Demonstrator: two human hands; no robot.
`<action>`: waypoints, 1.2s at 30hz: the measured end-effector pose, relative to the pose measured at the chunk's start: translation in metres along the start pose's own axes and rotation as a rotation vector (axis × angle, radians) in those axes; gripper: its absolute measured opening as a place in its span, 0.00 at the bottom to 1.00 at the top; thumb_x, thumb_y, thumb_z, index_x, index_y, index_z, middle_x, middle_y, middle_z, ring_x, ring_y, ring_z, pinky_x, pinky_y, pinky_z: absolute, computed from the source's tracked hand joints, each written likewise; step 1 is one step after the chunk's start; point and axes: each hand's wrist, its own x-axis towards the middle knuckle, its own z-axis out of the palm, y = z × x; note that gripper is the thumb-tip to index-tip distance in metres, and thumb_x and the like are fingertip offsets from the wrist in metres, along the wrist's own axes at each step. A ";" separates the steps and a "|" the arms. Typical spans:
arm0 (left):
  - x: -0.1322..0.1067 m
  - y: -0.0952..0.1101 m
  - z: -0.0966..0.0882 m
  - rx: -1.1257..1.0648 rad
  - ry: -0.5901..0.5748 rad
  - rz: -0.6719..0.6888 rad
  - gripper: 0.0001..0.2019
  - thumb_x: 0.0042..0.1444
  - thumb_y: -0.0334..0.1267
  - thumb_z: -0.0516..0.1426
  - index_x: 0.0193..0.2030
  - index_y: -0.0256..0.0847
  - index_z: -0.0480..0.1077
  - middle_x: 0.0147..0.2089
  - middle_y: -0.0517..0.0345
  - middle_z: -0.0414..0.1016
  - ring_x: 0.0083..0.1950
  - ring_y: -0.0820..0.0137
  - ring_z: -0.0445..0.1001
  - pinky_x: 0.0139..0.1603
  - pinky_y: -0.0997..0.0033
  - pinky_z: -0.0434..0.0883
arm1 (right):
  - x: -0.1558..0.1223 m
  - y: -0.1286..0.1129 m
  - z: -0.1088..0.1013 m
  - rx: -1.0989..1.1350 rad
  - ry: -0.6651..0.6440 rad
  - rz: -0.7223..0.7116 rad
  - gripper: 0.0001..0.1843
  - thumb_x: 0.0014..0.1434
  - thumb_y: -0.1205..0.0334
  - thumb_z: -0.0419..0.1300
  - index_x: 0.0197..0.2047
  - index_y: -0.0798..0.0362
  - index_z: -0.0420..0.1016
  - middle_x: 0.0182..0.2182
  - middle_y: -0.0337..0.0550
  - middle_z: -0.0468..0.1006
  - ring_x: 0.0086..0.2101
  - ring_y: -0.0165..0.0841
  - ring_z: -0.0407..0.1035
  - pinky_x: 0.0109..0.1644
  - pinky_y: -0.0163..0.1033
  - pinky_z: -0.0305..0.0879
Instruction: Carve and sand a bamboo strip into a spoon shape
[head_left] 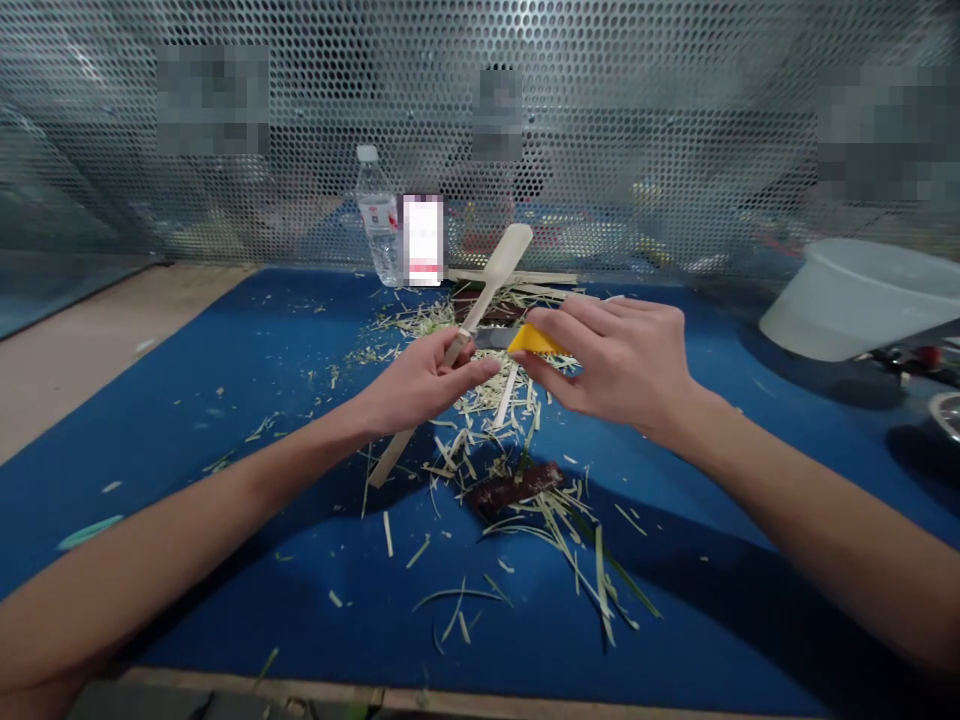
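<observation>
In the upper middle, left of centre, we have a clear bottle (381,225) with its white cap on; it seems to hold clear liquid, though we cannot make out how full it is. Just right of it a phone (424,240) stands on end, probably propped so that its lit screen faces us. At the centre, our left hand (427,378) is closed around the wooden stick (499,265), which slants from lower left to upper right, its broad end upward; we judge this grip steadies it against the blade. Our right hand (622,350) pinches the yellow handle of a knife (536,342), the blade pointing left, close to the stick; whether it touches we cannot tell. Shavings (510,400) lie beneath, presumably where cuttings fall. At the right edge a white tub (817,305) sits apart from the litter, its contents hidden from us.
</observation>
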 end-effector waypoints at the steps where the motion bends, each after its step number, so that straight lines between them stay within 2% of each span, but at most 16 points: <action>1: -0.001 0.000 -0.001 -0.004 -0.005 0.003 0.17 0.60 0.51 0.60 0.37 0.44 0.60 0.23 0.71 0.55 0.21 0.78 0.55 0.22 0.73 0.53 | 0.000 0.000 0.001 0.003 -0.008 -0.012 0.18 0.68 0.48 0.53 0.44 0.52 0.77 0.32 0.43 0.83 0.30 0.32 0.73 0.32 0.38 0.56; 6: -0.002 0.000 0.002 0.005 -0.014 0.069 0.14 0.63 0.50 0.57 0.38 0.42 0.62 0.22 0.70 0.56 0.21 0.78 0.55 0.22 0.73 0.53 | 0.002 0.003 -0.001 -0.003 -0.066 -0.043 0.20 0.67 0.45 0.53 0.42 0.51 0.78 0.31 0.42 0.83 0.28 0.32 0.72 0.31 0.38 0.54; 11: -0.001 0.000 0.005 0.019 -0.005 0.063 0.14 0.64 0.50 0.56 0.39 0.42 0.63 0.22 0.70 0.55 0.20 0.78 0.54 0.21 0.72 0.52 | 0.004 0.007 -0.005 0.018 -0.119 -0.057 0.19 0.66 0.45 0.54 0.44 0.50 0.78 0.31 0.41 0.82 0.28 0.31 0.71 0.32 0.37 0.55; 20: 0.000 -0.005 0.004 0.003 0.026 0.079 0.13 0.64 0.50 0.55 0.38 0.44 0.60 0.22 0.71 0.51 0.20 0.77 0.54 0.21 0.73 0.53 | 0.000 -0.004 0.001 0.012 -0.067 0.010 0.19 0.69 0.48 0.52 0.43 0.51 0.78 0.30 0.42 0.82 0.28 0.31 0.72 0.32 0.38 0.54; 26: 0.001 -0.007 0.003 0.044 0.089 0.102 0.17 0.64 0.49 0.56 0.31 0.45 0.54 0.21 0.71 0.52 0.20 0.79 0.54 0.22 0.74 0.52 | -0.003 -0.013 0.004 -0.039 -0.006 0.042 0.17 0.68 0.49 0.54 0.47 0.52 0.77 0.32 0.43 0.83 0.31 0.32 0.74 0.31 0.37 0.55; 36: -0.001 -0.005 0.003 0.002 0.083 0.069 0.17 0.64 0.49 0.56 0.32 0.45 0.54 0.19 0.71 0.55 0.19 0.79 0.55 0.20 0.74 0.53 | -0.008 -0.019 0.012 -0.027 0.005 0.116 0.18 0.68 0.48 0.54 0.48 0.50 0.77 0.31 0.42 0.82 0.31 0.31 0.74 0.31 0.37 0.57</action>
